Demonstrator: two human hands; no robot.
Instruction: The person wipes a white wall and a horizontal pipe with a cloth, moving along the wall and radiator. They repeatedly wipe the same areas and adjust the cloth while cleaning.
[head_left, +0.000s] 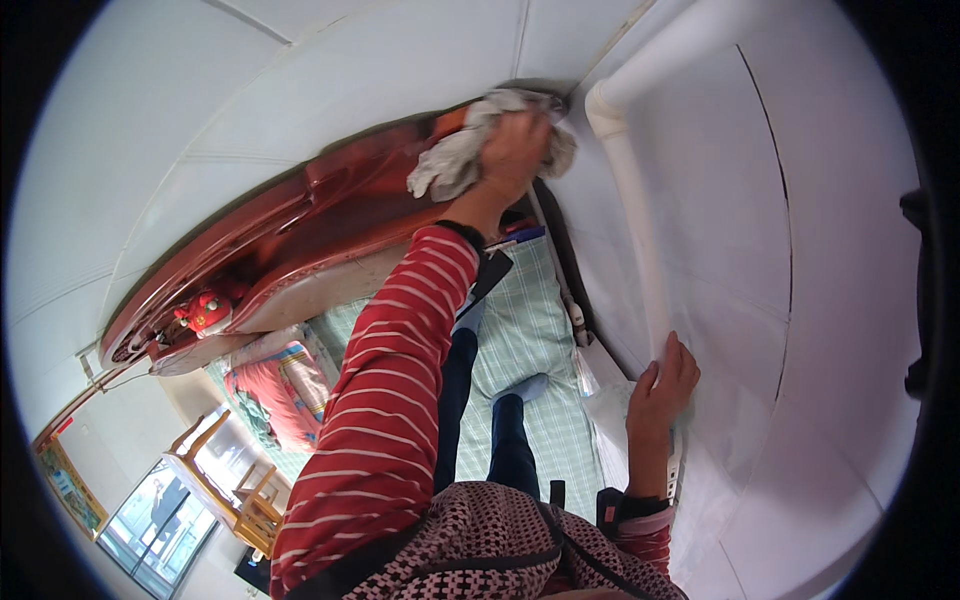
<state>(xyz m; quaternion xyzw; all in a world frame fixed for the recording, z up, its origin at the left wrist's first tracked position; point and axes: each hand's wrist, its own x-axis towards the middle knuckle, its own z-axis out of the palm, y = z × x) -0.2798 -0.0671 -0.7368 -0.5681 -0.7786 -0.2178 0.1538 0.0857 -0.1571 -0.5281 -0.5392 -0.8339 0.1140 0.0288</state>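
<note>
My left hand (514, 150) grips a crumpled grey cloth (450, 161) and presses it to the far right end of a glossy reddish-brown wooden headboard (352, 195). The hand is slightly blurred, and the cloth hides the headboard's corner beneath it. My right hand (664, 386) rests by the lower visible part of a white wall pipe (637, 202), fingers extended upward. It appears to touch the pipe or the pale wall panel (720, 300) behind; I cannot tell which. Under my feet is a bed with a green checked sheet (517, 322).
A red stuffed toy (206, 313) sits on the headboard's ledge. Folded pink bedding (277, 390) lies on the bed at left. Beyond it stand a wooden chair (259, 510) and a window (157, 517). A white box-like object (600, 367) is wedged between bed and wall.
</note>
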